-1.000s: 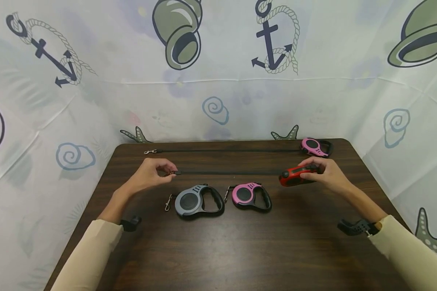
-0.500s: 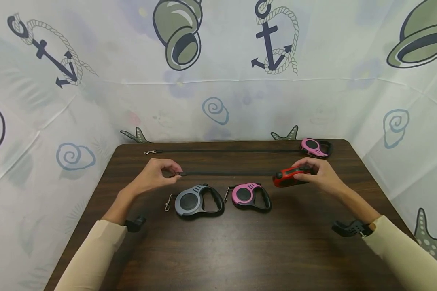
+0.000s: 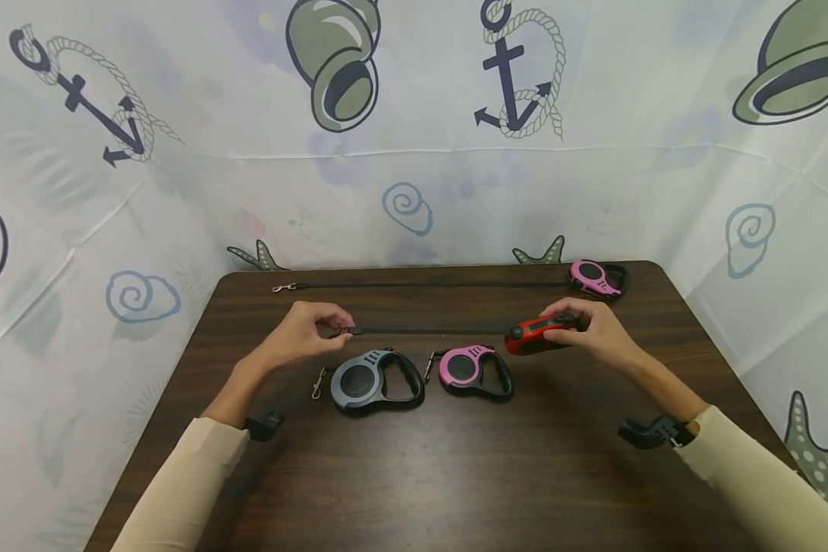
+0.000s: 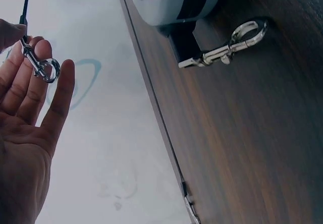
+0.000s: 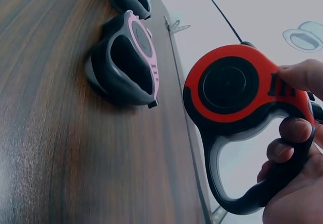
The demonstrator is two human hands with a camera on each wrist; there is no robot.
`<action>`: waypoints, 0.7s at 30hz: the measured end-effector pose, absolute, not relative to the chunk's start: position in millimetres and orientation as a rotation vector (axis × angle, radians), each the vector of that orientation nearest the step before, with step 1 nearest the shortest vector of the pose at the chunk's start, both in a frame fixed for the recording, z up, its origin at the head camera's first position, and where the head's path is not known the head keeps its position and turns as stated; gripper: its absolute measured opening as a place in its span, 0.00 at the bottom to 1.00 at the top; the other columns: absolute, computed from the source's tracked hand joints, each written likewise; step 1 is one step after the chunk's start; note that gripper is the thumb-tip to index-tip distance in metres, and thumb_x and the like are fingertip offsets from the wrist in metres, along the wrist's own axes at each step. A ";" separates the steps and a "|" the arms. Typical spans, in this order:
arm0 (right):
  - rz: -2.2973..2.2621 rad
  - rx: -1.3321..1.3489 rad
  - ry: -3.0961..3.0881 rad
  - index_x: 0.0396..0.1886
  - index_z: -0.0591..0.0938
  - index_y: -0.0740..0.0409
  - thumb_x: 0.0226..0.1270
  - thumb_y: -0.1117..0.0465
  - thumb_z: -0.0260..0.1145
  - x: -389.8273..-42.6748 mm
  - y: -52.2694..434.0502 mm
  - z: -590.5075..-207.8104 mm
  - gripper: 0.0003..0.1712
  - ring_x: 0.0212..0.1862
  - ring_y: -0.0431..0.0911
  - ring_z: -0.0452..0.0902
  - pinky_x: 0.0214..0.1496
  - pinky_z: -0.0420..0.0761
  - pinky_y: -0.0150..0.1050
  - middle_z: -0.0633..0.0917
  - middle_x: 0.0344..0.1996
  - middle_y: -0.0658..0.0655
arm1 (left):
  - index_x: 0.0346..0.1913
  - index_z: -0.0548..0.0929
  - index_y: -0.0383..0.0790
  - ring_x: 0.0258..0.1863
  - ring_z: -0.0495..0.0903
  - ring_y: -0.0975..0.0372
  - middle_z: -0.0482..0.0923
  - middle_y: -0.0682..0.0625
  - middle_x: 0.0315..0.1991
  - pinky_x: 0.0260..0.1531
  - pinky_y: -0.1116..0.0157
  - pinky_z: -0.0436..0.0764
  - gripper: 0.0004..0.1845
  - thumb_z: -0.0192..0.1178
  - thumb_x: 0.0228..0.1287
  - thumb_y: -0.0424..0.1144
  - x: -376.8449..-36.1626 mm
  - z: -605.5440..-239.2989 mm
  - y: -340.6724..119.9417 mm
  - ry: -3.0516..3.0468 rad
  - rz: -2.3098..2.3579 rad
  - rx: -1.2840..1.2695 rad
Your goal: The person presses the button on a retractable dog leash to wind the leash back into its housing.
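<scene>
Right hand (image 3: 593, 333) grasps red leash housing (image 3: 534, 335); left hand (image 3: 303, 331) pinches its clip (image 4: 40, 65), both behind grey leash (image 3: 376, 381).

1. A red leash reel (image 5: 237, 90) is being gripped by the right hand (image 5: 295, 183), fingers curled through its black handle, thumb on top.
2. Its thin cord (image 5: 219, 14) is being held taut, running away.
3. A pink reel (image 5: 128, 60) is lying on the wooden table (image 5: 55, 148), just beside.

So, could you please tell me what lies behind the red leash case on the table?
Behind the red leash case lies a pink leash, its cord stretched leftward. The right hand hides the table directly behind.
</scene>
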State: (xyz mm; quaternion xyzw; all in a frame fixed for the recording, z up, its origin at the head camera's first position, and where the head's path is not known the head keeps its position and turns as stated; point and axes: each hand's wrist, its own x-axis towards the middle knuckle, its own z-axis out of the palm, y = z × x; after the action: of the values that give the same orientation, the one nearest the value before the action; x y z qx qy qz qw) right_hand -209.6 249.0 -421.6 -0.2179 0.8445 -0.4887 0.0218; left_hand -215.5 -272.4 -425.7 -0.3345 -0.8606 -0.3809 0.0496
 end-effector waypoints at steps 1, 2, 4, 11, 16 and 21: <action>-1.520 -0.679 2.612 0.55 0.86 0.59 0.70 0.64 0.74 -209.5 247.9 -421.2 0.15 0.35 0.47 0.76 0.34 0.75 0.36 0.87 0.44 0.57 | 0.40 0.89 0.40 0.32 0.85 0.67 0.88 0.55 0.33 0.35 0.51 0.87 0.10 0.75 0.58 0.26 -215.6 -425.9 -271.4 -2.623 -1.158 -1.016; -1.524 -0.680 2.611 0.55 0.86 0.59 0.70 0.64 0.75 -209.4 246.9 -421.0 0.15 0.35 0.47 0.76 0.34 0.75 0.36 0.87 0.44 0.56 | 0.40 0.89 0.40 0.32 0.85 0.67 0.88 0.55 0.33 0.35 0.52 0.87 0.10 0.75 0.58 0.26 -215.7 -425.9 -270.2 -2.622 -1.158 -1.017; -1.527 -0.679 2.609 0.54 0.87 0.59 0.69 0.64 0.75 -209.5 244.6 -420.9 0.15 0.35 0.47 0.76 0.34 0.75 0.36 0.87 0.43 0.56 | 0.40 0.89 0.40 0.32 0.85 0.67 0.88 0.56 0.32 0.34 0.51 0.87 0.10 0.75 0.58 0.26 -215.9 -426.0 -268.2 -2.619 -1.158 -1.015; -1.515 -0.680 2.603 0.55 0.87 0.58 0.70 0.63 0.75 -209.2 234.3 -420.0 0.16 0.38 0.48 0.76 0.37 0.75 0.37 0.87 0.44 0.59 | 0.40 0.89 0.37 0.32 0.85 0.66 0.88 0.55 0.32 0.34 0.49 0.86 0.08 0.74 0.58 0.27 -215.8 -426.9 -259.5 -2.622 -1.170 -1.011; -1.530 -0.657 2.582 0.55 0.86 0.58 0.70 0.63 0.75 -208.5 228.9 -420.3 0.16 0.38 0.49 0.77 0.38 0.76 0.36 0.86 0.43 0.58 | 0.40 0.89 0.41 0.32 0.84 0.66 0.87 0.55 0.33 0.36 0.52 0.87 0.08 0.74 0.59 0.27 -214.9 -429.4 -252.6 -2.621 -1.172 -1.003; -1.551 -0.624 2.546 0.56 0.86 0.59 0.70 0.62 0.75 -207.8 223.7 -421.1 0.16 0.39 0.49 0.77 0.39 0.77 0.36 0.86 0.42 0.58 | 0.40 0.89 0.42 0.32 0.84 0.66 0.87 0.56 0.33 0.37 0.53 0.87 0.08 0.73 0.60 0.28 -213.0 -432.1 -248.0 -2.612 -1.202 -1.001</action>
State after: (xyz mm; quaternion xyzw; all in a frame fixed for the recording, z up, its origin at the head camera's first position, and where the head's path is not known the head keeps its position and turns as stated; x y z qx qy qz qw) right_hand -207.8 223.7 -421.1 -0.2047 0.8349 -0.5087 0.0476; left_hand -213.0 -248.0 -432.1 -0.3283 -0.8570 -0.3943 0.0486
